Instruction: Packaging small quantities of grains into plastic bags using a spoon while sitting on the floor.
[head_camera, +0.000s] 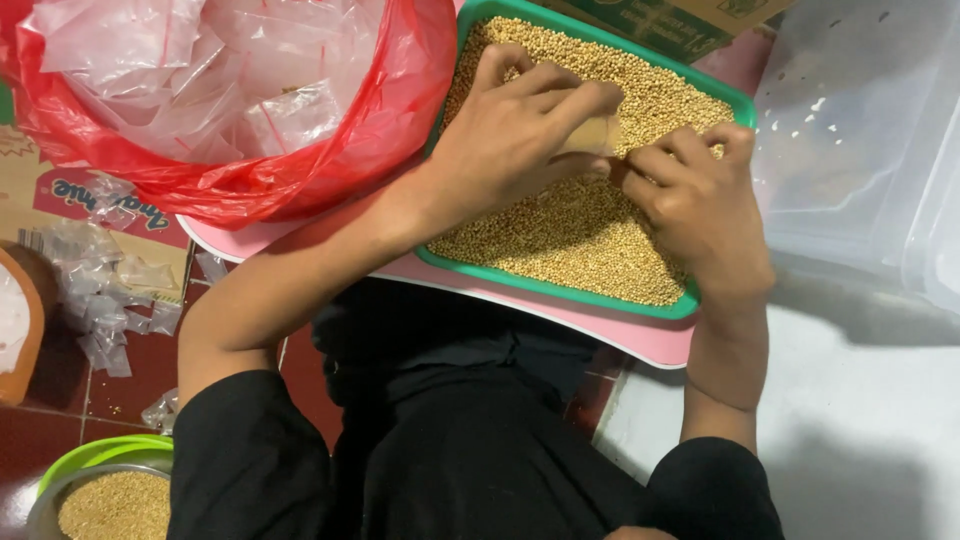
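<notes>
A green tray full of small tan seeds rests on a pink board. My left hand is curled over the seeds and grips a small clear plastic bag partly filled with them. My right hand lies on the seeds just right of it, fingertips pinching the bag's edge. Most of the bag is hidden by my fingers. Both arms wear black sleeves.
A red plastic bag holding several clear little bags sits left of the tray. A clear plastic tub stands at the right, a cardboard box behind. Bottom left is a green-rimmed bowl of seeds; loose small bags litter the floor.
</notes>
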